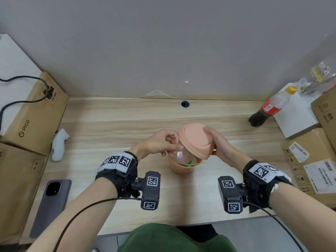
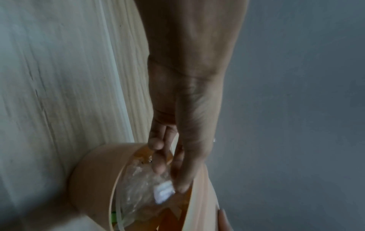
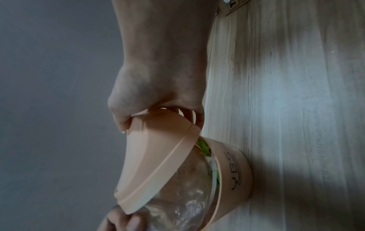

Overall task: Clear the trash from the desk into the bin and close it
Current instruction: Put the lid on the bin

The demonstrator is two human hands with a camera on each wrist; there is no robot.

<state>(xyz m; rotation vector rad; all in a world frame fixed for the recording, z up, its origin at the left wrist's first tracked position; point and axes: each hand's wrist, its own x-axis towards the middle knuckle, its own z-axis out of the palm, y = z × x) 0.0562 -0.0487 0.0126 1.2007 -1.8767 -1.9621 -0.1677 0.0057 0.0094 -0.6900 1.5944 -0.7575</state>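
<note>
A pale wood-grain desk [image 1: 116, 124] is standing against a plain grey wall [image 1: 163, 42], a round cable hole [image 1: 185, 104] sitting near its back edge. Toward the desk's middle, a small round peach plastic bin [image 1: 181, 170] is holding a crumpled clear plastic wrapper [image 1: 179, 156]. The left hand [image 1: 160, 142] is pinching that wrapper at the bin's mouth, while the right hand [image 1: 218, 142] is gripping the peach plastic lid [image 1: 195, 140], tilted over the opening. Cardboard boxes [image 1: 36, 113] are flanking both side edges; a grey phone [image 1: 51, 206] is lying at the front left corner.
</note>
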